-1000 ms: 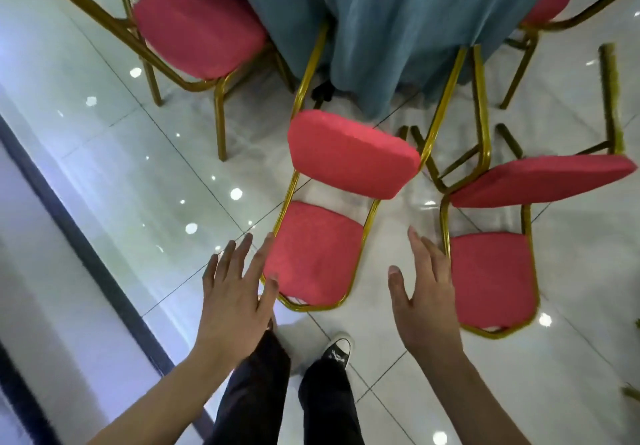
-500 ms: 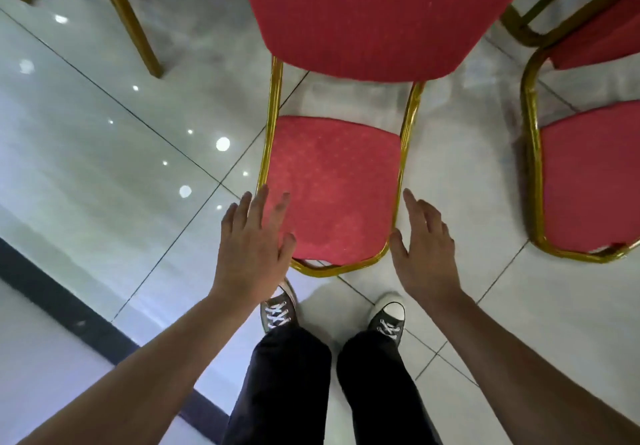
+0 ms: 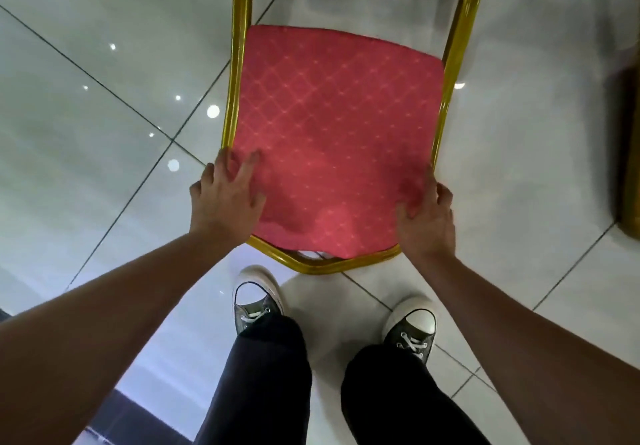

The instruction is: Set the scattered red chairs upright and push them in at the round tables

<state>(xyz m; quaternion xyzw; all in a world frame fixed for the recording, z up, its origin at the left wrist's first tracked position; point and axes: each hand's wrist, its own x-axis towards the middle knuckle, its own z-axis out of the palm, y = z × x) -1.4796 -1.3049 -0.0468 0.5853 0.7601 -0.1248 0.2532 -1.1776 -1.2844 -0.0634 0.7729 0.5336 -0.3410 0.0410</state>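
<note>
Chair: the red chair (image 3: pixel 332 139) lies tipped over on the floor (image 3: pixel 104 132), its red padded back facing up at the middle of the view, with the gold frame (image 3: pixel 239 63) running up both sides and out past the top edge.
Near edge: the curved gold top rail of the back sits just in front of the person's shoes (image 3: pixel 258 300).
Containers: none in view.
Open room: bare glossy tiles lie to the left of the chair and to its right; a second gold frame piece (image 3: pixel 630 153) stands at the far right edge, apart from the chair.
Left hand: the left hand (image 3: pixel 227 198) rests on the left lower corner of the back, fingers spread and fairly straight on the red fabric, over the gold rail.
Right hand: the right hand (image 3: pixel 427 217) is at the right lower corner, thumb pressed on the fabric and fingers curled round the rail's outer side, gripping it.
Stance: both dark trouser legs (image 3: pixel 263 375) stand close behind the chair, feet apart.
</note>
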